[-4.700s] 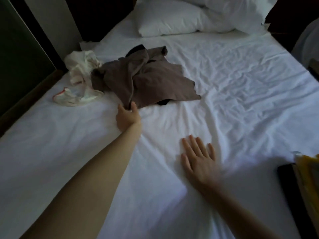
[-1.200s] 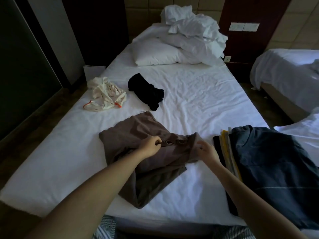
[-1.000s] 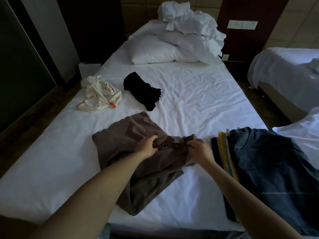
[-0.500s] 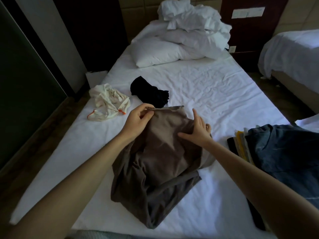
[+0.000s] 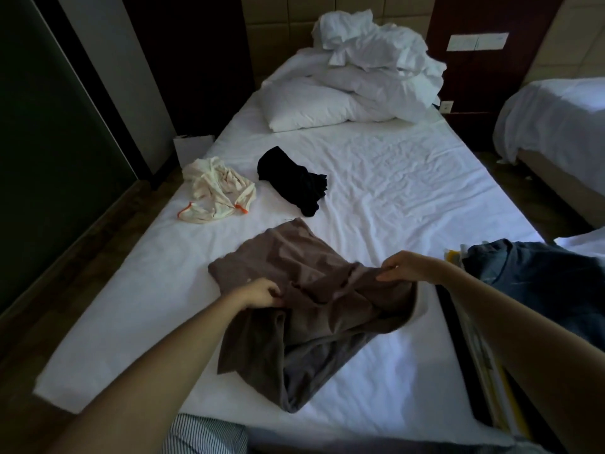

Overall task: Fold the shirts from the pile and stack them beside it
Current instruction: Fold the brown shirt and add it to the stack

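A brown shirt (image 5: pixel 304 309) lies crumpled on the near part of the white bed (image 5: pixel 393 198). My left hand (image 5: pixel 262 293) pinches its fabric at the left side. My right hand (image 5: pixel 404 267) pinches a raised fold at the right side, with the cloth stretched between the two hands. Farther up the bed lie a black garment (image 5: pixel 293 178) and a cream garment with orange trim (image 5: pixel 216 191), both crumpled. At the right edge sits a stack of folded shirts (image 5: pixel 537 283) with a dark blue one on top.
White pillows and a bunched duvet (image 5: pixel 353 83) fill the head of the bed. A second bed (image 5: pixel 556 126) stands at the right across a narrow aisle. A dark wall runs along the left. A white paper bag (image 5: pixel 193 149) stands on the floor by the bed's left edge.
The brown shirt was pulled from the pile to the near end of the bed. In the last half second both hands dropped from its upper edge and moved apart, spreading the cloth.
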The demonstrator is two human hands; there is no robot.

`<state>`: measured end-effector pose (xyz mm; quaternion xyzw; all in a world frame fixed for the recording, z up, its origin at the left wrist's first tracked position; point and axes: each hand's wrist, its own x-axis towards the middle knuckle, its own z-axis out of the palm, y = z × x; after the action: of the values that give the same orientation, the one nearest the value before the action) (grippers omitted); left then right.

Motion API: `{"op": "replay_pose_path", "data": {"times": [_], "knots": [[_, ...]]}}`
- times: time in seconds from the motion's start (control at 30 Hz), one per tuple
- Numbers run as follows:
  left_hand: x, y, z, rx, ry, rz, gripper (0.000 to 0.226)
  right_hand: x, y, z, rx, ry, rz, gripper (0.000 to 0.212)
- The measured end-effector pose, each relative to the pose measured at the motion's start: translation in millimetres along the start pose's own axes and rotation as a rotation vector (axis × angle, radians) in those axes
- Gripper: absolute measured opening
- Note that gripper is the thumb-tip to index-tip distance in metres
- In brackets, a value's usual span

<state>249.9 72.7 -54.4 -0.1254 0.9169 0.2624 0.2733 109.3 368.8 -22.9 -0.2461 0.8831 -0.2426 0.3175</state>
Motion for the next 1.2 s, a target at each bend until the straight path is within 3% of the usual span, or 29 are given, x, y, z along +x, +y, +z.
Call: {"op": "replay_pose_path", "data": {"times": [0.03,0.1,0.2,0.3,0.4,0.5,0.53,0.6,0.63,0.7,0.8,0.83,0.9,0.97,1.07,1.13,1.2], "knots": [[3.5,-4.3,1.6,-0.044,0.091,0.031,0.013,-2.3,6.3,2.1,-0.018,0.015,0.009,0.021],[0.0,-4.3,-9.4,-0.251,0.275,0.095,0.013,-8.7,13.2,2.2,0.046,0.107,0.006,0.021],[-17.3,1.1,-43.0,-0.569,0.456,0.139,0.023,-26.7,0.9,-13.5,0.483,0.282,-0.009,0.027],[-33.4,5.0,-58.4,-0.404,0.393,0.253,0.008,-40.5,-22.9,-35.0,0.615,0.294,-0.003,0.034],[-38.7,12.2,-34.1,-0.114,0.209,0.307,0.063,-48.6,-48.5,-41.0,0.602,0.191,-0.050,0.036],[-19.8,21.9,4.0,-0.273,0.240,0.346,0.081,-53.0,-62.1,-38.0,0.590,0.090,-0.059,0.041],[-9.9,23.1,14.5,-0.297,0.313,0.338,0.080,-55.6,-63.7,-37.3,0.597,0.057,-0.071,0.042],[4.8,29.5,21.8,-0.226,0.413,0.326,0.053,-61.7,-60.4,-39.2,0.580,0.017,-0.105,0.039],[14.4,28.8,18.8,-0.196,0.433,0.306,0.037,-65.5,-56.6,-41.7,0.570,0.007,-0.123,0.033],[16.7,34.3,5.1,-0.224,0.427,0.270,0.026,-77.8,-48.5,-48.3,0.516,-0.034,-0.120,0.028],[-4.4,42.2,-33.7,-0.415,0.487,0.322,0.017,-88.4,-30.9,-56.2,0.206,-0.007,-0.064,0.046],[-15.6,43.6,-48.4,-0.425,0.464,0.346,0.008,-89.5,-26.1,-57.3,0.166,0.003,-0.044,0.045],[-49.5,48.9,-79.3,-0.186,0.330,0.288,0.017,-91.9,-22.1,-60.8,0.308,-0.050,-0.034,0.052],[-83.8,50.3,-102.2,-0.020,0.015,0.123,0.027,-96.4,-21.7,-66.7,0.399,-0.206,-0.061,0.072],[-107.4,39.2,-111.0,-0.061,-0.451,-0.043,0.036,-102.6,-25.1,-74.8,0.450,-0.395,-0.113,0.087],[-105.5,30.2,-106.5,-0.062,-0.559,-0.064,0.034,-99.2,-29.5,-72.4,0.433,-0.342,-0.088,0.066],[-94.4,24.4,-106.9,-0.018,-0.427,-0.050,0.023,-84.7,-32.9,-66.4,0.321,-0.120,-0.077,0.028]]}}
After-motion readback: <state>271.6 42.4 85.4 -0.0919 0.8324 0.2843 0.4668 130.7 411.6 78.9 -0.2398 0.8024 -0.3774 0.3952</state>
